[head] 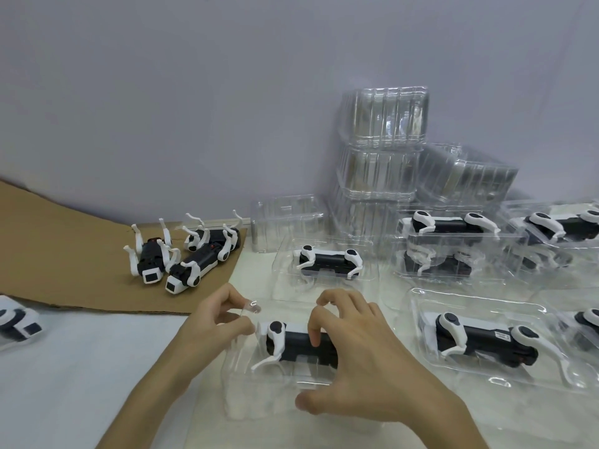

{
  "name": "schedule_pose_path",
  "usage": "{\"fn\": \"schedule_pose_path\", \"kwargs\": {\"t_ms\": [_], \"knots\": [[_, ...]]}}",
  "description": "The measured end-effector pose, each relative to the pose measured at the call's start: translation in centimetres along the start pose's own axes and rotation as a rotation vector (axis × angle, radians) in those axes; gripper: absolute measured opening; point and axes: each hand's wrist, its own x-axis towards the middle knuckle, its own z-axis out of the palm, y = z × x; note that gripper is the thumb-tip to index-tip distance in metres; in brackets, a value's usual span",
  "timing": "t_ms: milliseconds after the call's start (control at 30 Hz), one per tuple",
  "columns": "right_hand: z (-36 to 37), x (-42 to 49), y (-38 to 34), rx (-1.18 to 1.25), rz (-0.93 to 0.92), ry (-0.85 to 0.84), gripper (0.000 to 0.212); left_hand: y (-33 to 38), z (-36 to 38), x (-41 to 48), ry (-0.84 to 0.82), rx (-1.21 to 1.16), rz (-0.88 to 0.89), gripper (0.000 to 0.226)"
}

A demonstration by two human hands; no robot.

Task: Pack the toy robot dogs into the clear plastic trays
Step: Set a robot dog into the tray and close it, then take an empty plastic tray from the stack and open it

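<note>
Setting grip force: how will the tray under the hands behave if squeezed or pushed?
Probably flimsy: the tray is thin plastic, so walls likely flex when squeezed. Likely light and apt to slide on the smooth table; the left hand pinches its rim while the right hand grips the dog.

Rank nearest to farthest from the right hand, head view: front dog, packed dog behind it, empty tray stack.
1. Front dog: under the right hand, fingers on it.
2. Packed dog: just behind, centre.
3. Empty tray stack: far back, by the wall.
</note>
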Motion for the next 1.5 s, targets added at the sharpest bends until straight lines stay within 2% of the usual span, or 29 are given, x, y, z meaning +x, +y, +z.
{"fn": "schedule_pose_path", "kwargs": {"t_ms": [133,267,333,467,600,667,733,833,900,1200,1367,1500], "knots": [[-0.1,0.3,-0.7,-0.008,-0.071,-0.066,0.063,-0.1,0.2,0.0,0.052,0.008,0.037,0.017],[-0.5,2.0,-2.6,-0.107,-0.138,-0.120,0.068,-0.5,0.1,0.3,0.126,0.009,0.071,0.044],[-1.3,2.8,-3.0,-0.121,-0.167,-0.123,0.066,-0.4,0.0,0.6,0.220,-0.101,0.049,0.054],[-4.5,4.6,-2.6,-0.104,-0.172,-0.035,0.063,-0.8,-0.9,1.4,0.496,-0.529,-0.055,0.041],[-8.2,9.1,-1.2,-0.164,-0.136,0.141,0.061,-1.6,-1.2,1.5,0.566,-0.606,-0.111,0.032],[-9.4,11.8,0.0,-0.216,-0.093,0.166,0.060,-1.8,-0.6,1.7,0.557,-0.596,-0.144,0.033],[-9.7,14.0,1.7,-0.262,-0.034,0.113,0.059,-1.8,0.1,1.8,0.543,-0.573,-0.167,0.033],[-8.9,15.5,4.3,-0.286,0.099,-0.083,0.056,-1.9,0.7,2.0,0.485,-0.504,-0.177,0.028],[-8.0,15.6,5.4,-0.259,0.158,-0.190,0.048,-2.0,1.0,2.0,0.424,-0.443,-0.163,0.023],[-7.7,13.9,4.5,-0.281,0.025,-0.209,0.015,-1.8,1.8,1.4,0.261,-0.370,-0.076,0.017],[-7.8,11.8,4.4,-0.302,-0.032,-0.209,0.017,-1.5,2.6,1.1,0.141,-0.333,0.009,0.045],[-7.7,11.8,4.6,-0.252,-0.078,-0.088,0.015,-1.1,4.1,1.5,0.053,-0.312,0.035,0.069]]}}
